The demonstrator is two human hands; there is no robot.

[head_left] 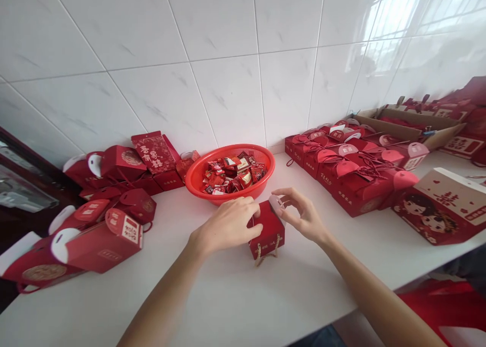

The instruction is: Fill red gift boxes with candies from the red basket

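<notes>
On the white table stands a small red gift box [268, 230] with a twisted cord handle [267, 256] hanging on its near side. My left hand [230, 221] is at the box's left side, fingers curled around its left edge and thumb along the top. On the right, my right hand [301, 216] has its thumb and fingers bent around a raised flap [277, 204] with a pale inner face and a slot. Just behind the box is a red plastic basket [193, 187] of wrapped sweets [235, 174].
Red gift boxes [108, 243] stand in a group at the left. Rows of tied red boxes [341, 185] fill the right side, beside a box with cartoon figures [440, 210]. A cardboard carton [442, 134] sits behind them. The tiled wall [228, 94] borders the table [228, 296].
</notes>
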